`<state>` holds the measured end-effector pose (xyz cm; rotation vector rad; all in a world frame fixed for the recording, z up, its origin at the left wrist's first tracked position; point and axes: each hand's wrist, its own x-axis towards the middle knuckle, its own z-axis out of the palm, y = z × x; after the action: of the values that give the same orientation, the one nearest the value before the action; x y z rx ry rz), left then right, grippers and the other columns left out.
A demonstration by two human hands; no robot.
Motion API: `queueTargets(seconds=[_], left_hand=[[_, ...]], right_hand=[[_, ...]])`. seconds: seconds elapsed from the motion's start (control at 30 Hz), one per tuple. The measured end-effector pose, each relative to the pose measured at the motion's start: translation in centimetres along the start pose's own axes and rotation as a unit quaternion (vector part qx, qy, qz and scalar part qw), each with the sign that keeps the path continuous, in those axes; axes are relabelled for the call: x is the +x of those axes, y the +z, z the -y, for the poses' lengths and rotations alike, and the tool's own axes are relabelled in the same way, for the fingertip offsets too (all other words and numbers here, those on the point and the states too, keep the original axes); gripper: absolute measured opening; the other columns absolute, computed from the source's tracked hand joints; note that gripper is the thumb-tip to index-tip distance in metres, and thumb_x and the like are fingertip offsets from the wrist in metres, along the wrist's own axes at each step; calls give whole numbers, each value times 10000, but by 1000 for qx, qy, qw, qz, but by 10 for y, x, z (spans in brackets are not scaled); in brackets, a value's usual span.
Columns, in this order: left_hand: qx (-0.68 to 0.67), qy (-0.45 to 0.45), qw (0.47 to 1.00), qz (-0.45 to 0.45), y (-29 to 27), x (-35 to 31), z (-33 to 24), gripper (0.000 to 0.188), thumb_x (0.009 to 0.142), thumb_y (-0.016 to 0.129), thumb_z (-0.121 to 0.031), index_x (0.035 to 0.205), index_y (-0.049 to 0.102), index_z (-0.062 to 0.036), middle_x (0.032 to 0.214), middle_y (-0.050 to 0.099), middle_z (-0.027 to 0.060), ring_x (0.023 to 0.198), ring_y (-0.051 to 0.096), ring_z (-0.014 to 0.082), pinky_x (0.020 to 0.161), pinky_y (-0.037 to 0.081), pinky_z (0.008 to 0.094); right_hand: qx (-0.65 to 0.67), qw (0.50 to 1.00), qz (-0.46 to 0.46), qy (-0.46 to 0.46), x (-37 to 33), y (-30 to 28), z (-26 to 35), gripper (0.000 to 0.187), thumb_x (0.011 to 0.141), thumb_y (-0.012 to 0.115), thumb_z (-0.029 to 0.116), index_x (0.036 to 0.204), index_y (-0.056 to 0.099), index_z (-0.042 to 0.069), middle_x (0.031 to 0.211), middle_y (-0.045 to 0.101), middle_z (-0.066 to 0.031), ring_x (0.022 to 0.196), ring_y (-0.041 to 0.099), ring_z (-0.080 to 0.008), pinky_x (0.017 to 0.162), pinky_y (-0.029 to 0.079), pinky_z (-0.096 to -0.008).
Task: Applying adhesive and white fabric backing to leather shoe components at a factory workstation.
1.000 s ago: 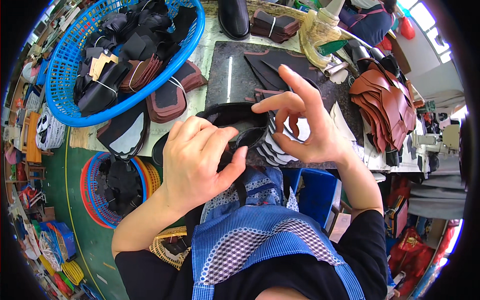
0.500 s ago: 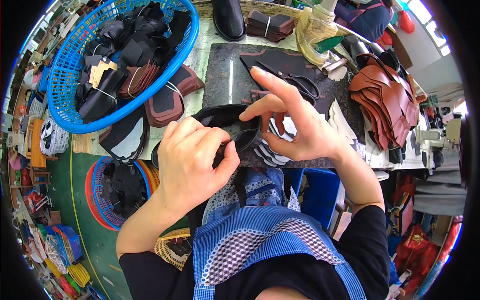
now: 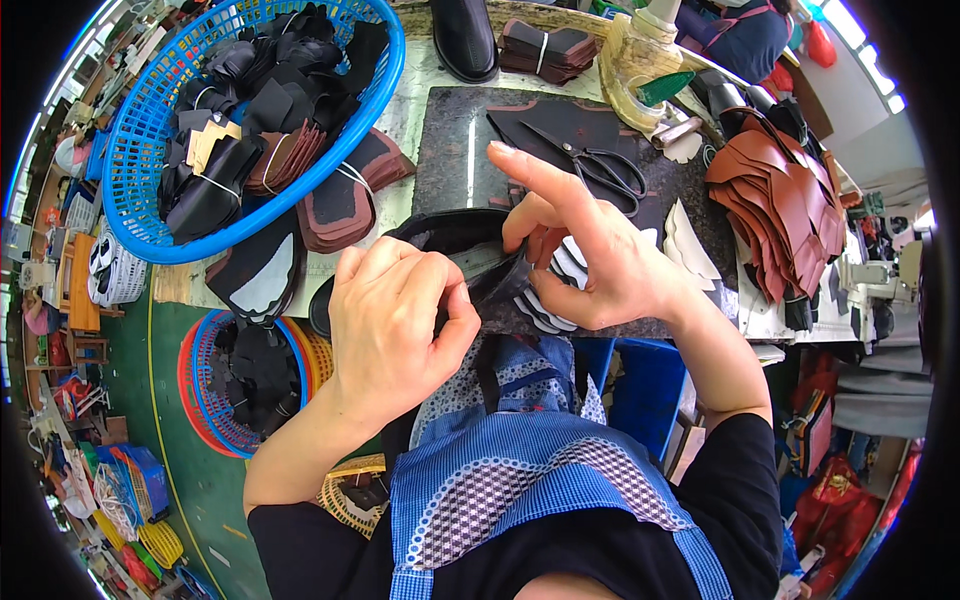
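Observation:
Between my hands is a black leather shoe or boot upper [image 3: 440,228], its lined opening turned upward. My left hand [image 3: 400,325] is closed on its near left edge, thumb against curled fingers. My right hand [image 3: 610,262] pinches the right side of the opening between thumb and bent fingers, with the index finger stretched out forward. The fingertips partly hide the edge they grip. Just beyond the right hand, black scissors [image 3: 600,172] lie on dark cut pieces upon a dark stone slab [image 3: 440,140]. White-edged black pieces [image 3: 545,300] lie beneath the right hand.
A blue basket [image 3: 240,245] of bundled black and brown pieces stands at left, beside tied brown-edged pieces [image 3: 335,210]. A finished black boot [image 3: 465,40] stands at the back. Brown leather pieces [image 3: 770,210] are stacked at right, behind pale scraps [image 3: 690,250]. More baskets [image 3: 200,400] sit below left.
My right fingers have shifted slightly rightward and curled closer together on the opening's edge. My left hand keeps its grip. The whole view has shifted a little.

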<state>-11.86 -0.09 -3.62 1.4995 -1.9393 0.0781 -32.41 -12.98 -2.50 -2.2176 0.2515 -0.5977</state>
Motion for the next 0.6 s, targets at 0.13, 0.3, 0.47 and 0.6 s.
queueTargets(seconds=[0.13, 0.3, 0.47, 0.6], left_hand=[[-23, -5, 1000, -1, 2, 0, 2, 166, 710, 718, -56, 807, 589, -94, 752, 619, 20, 782, 599, 232, 714, 366, 384], [-59, -3, 998, -9, 1, -2, 6, 155, 721, 708, -53, 806, 587, -97, 756, 612, 18, 794, 594, 226, 726, 358, 383], [-68, 5, 998, 0, -4, -2, 8, 126, 756, 697, -52, 814, 595, -96, 754, 605, 23, 798, 596, 231, 736, 360, 381], [-49, 7, 999, 12, -8, -3, 8, 86, 864, 693, -108, 924, 658, -59, 803, 649, 47, 855, 627, 256, 752, 406, 407]], right_hand=[[-41, 998, -24, -29, 1, 4, -6, 996, 677, 613, -78, 1601, 267, 63, 916, 641, -109, 703, 652, -219, 665, 559, -325], [-94, 993, -28, -60, 6, 6, -7, 995, 665, 624, -64, 1594, 290, 59, 892, 634, -110, 694, 651, -235, 666, 560, -332], [-97, 994, -28, -48, 4, 8, -4, 999, 662, 624, -60, 1595, 286, 55, 881, 635, -105, 698, 650, -232, 674, 563, -336], [-14, 999, -32, -27, -5, 6, -1, 1042, 674, 592, -82, 1613, 158, 43, 1045, 652, -143, 745, 644, -203, 706, 566, -313]])
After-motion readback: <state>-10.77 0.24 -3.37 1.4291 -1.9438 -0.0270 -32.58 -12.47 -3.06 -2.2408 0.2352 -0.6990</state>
